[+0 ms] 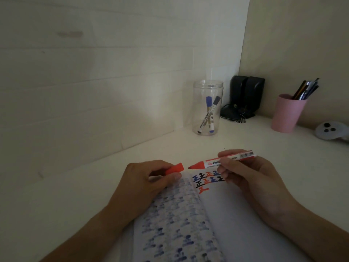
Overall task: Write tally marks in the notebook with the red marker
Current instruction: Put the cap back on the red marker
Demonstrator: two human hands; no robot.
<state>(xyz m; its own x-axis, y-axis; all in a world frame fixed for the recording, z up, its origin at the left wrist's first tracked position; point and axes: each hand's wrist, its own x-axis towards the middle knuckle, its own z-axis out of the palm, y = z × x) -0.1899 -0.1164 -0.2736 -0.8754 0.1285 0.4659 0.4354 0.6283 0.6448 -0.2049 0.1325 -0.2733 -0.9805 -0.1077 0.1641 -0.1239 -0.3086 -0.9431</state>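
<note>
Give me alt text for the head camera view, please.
Over an open notebook bearing tally marks, the right hand holds an uncapped red marker and the left hand its cap. Behind stand a clear jar of markers and a pink cup.

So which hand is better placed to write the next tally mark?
The right hand: it holds the uncapped red marker, tip just above the notebook's marks. The left hand only holds the cap.

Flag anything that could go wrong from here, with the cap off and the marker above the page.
The bare tip of the red marker hovers near the left hand; it might smear skin. The right hand lies over the tally marks in the notebook, perhaps smudging them. The cap could slip from its loose grip.
</note>
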